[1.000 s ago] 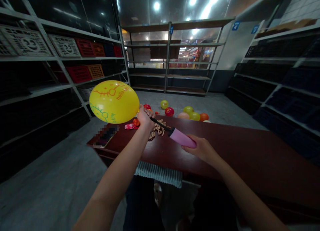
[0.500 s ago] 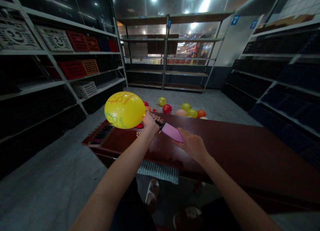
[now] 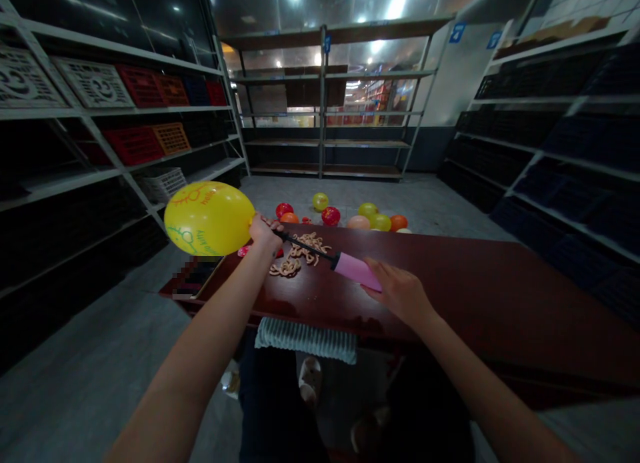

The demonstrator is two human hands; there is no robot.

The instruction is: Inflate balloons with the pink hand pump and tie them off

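A big yellow balloon (image 3: 210, 217) with printed lettering and drawings sticks out to the left of my left hand (image 3: 265, 233). That hand is closed around the balloon's neck and the black end of a balloon pump. The pump's thin black rod (image 3: 310, 247) shows between my two hands, drawn out of its pink barrel (image 3: 358, 272). My right hand (image 3: 397, 289) wraps around the barrel's near end. Below the rod, tan curled pieces (image 3: 305, 248) lie in a loose heap on the dark red table (image 3: 450, 283). The balloon's neck is hidden by my fingers.
Several balloons lie on the floor beyond the table, among them a red one (image 3: 331, 215) and an orange one (image 3: 399, 222). A blurred-out dark item (image 3: 200, 276) is at the table's left corner. A ribbed pale blue cloth (image 3: 305, 339) hangs at the front edge. Shelves (image 3: 323, 109) stand around.
My hands have moved apart, drawing the black rod out of the pink barrel. My left hand and the balloon went left; my right hand moved slightly right. The tan heap now shows more.
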